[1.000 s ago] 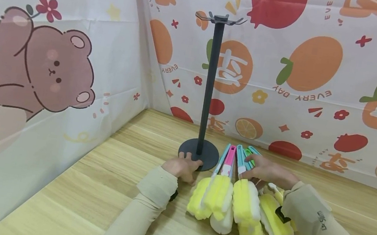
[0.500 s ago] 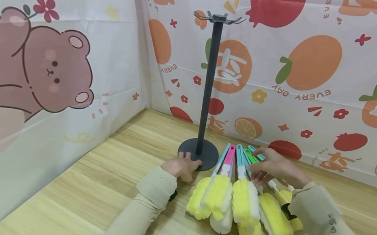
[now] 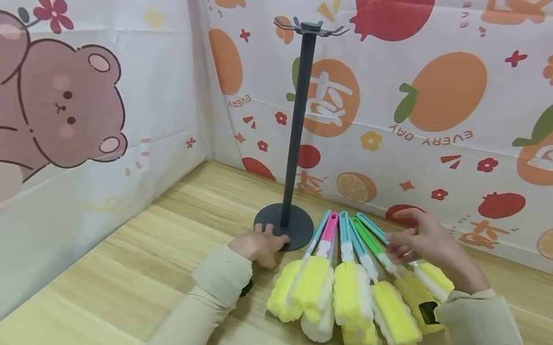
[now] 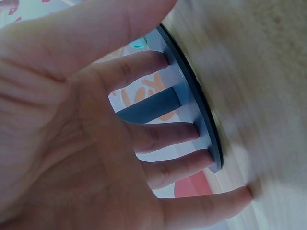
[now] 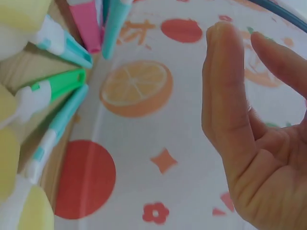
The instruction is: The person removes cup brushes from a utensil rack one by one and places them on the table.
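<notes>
In the head view a tall black hook stand [image 3: 296,134] rises from a round base. My left hand [image 3: 257,246] rests on that base with spread fingers; in the left wrist view several fingertips touch the base [image 4: 191,98], and one lies on the table. Sponge brushes with yellow-and-white heads lie fanned out to the right. Among them are a pink-handled brush [image 3: 330,232], a green-handled brush [image 3: 371,238] and several teal-handled ones [image 3: 346,237]. My right hand [image 3: 434,248] hovers beside the rightmost handles, holding nothing. Its thumb and fingers stand apart in the right wrist view.
Fruit-printed cloth [image 3: 430,158] hangs behind the wooden table [image 3: 148,272]. A bear-printed cloth [image 3: 65,104] stands along the left side. Curved hooks [image 3: 311,27] spread from the stand's top.
My right hand has drawn away from the brush handles, up and to the right, uncovering the green and rightmost teal handles. The left hand keeps its place on the base. The head view shifts slightly.
</notes>
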Tool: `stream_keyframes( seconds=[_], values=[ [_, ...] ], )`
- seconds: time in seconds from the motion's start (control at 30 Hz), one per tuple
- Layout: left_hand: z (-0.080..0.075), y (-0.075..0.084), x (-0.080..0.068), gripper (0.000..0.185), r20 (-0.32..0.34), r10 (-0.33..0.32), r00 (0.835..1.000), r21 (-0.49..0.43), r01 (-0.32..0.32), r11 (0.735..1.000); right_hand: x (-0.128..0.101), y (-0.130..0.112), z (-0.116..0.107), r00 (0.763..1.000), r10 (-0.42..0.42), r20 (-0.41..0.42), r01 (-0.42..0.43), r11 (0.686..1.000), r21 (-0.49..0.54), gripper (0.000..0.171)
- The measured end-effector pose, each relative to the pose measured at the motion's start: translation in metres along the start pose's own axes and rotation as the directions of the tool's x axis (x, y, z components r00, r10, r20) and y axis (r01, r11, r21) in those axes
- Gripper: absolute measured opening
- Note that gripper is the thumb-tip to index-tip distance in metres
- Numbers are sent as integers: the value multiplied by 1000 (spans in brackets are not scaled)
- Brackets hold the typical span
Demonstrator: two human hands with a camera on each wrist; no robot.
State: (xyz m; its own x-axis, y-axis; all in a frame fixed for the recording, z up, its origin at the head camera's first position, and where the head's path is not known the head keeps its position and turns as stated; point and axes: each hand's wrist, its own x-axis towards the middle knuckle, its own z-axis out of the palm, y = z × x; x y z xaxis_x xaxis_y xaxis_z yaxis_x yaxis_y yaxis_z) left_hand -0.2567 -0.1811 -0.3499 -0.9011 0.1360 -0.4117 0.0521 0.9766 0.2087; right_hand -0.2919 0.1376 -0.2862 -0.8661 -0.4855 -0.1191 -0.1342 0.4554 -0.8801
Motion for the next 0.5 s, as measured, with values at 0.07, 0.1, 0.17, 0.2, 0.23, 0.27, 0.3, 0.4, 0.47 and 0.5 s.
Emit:
stream_keyframes(
  seconds=[0.07,0.1,0.17,0.2,0.23,0.27,0.3,0.4,0.47,0.5],
  values=[
    [0,0,0,68,-1,8,1000,-6,-8,1000,-9,3,-3,999,-10,-37,10,1000,0,69],
    [-1,0,0,68,-1,12,1000,-9,-12,1000,-14,4,-4,998,-12,-57,13,1000,6,68],
    [-1,0,0,68,0,14,1000,-8,-14,1000,-23,8,-6,995,-15,-97,19,999,32,65],
    [-2,0,0,69,3,15,1000,-14,-15,1000,-28,10,-7,993,-19,-115,25,999,45,64],
    [-2,-1,0,69,5,15,1000,-17,-15,1000,-32,12,-9,991,-22,-134,29,998,56,63],
    [-2,-1,1,69,6,16,1000,-18,-16,1000,-36,14,-10,988,-28,-155,39,997,66,61],
    [-2,-2,1,69,7,15,1000,-20,-15,1000,-39,16,-12,984,-33,-175,47,996,77,60],
    [-1,-3,2,70,7,15,1000,-27,-15,1000,-49,21,-17,968,-67,-243,83,995,57,57],
    [1,-2,3,70,1,19,1000,-19,-19,1000,-55,25,-22,951,-92,-295,108,993,38,52],
    [1,-2,3,69,0,21,1000,-16,-21,1000,-59,28,-24,942,-100,-320,114,993,26,50]
  ],
)
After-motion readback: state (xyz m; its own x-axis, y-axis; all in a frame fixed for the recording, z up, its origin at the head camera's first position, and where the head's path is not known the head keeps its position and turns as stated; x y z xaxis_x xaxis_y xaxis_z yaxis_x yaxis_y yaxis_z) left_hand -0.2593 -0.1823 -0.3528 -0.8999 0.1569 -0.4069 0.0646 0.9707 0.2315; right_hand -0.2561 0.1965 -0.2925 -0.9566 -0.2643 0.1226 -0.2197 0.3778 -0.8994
